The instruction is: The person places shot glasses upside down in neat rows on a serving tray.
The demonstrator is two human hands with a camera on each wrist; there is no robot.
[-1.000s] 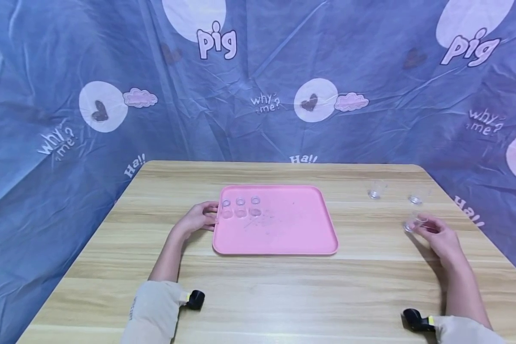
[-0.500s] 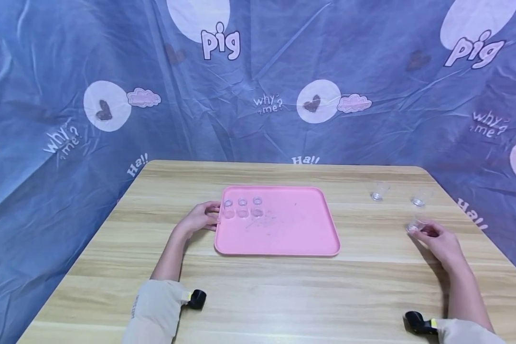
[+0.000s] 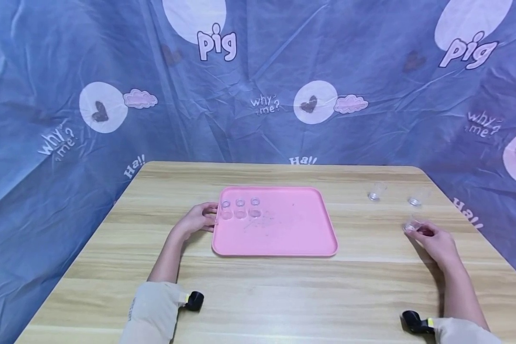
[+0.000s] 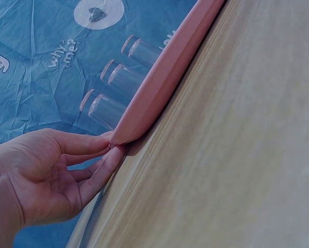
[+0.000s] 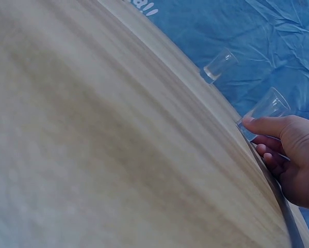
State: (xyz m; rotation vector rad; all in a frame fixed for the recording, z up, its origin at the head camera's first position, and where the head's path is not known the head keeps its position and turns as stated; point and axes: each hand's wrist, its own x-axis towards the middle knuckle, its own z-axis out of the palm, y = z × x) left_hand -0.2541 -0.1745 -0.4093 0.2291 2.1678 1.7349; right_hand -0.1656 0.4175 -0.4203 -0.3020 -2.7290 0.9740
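At the left edge of the pink tray [image 3: 292, 234], my left hand [image 3: 198, 217] pinches the rim between thumb and fingers, as the left wrist view shows closely. Three clear shot glasses [image 4: 103, 109] stand in a row at the tray's back left, their thick bases up. Over on the right of the table, my right hand [image 3: 440, 243] grips another clear shot glass [image 5: 270, 103] low down, thumb near its base. That glass is mouth up, close over the wood. Some fingers of the right hand are hidden behind the glass and thumb.
Two more clear shot glasses stand behind the right hand: one back left [image 3: 375, 193], one back right [image 3: 416, 198]. The wooden table [image 3: 284, 296] ends at a blue printed cloth [image 3: 258, 134] hanging behind and at the sides.
My right fingers have moved lower on the shot glass, from its upper part toward the base. The left hand and the tray keep their places; the head view shifts slightly.
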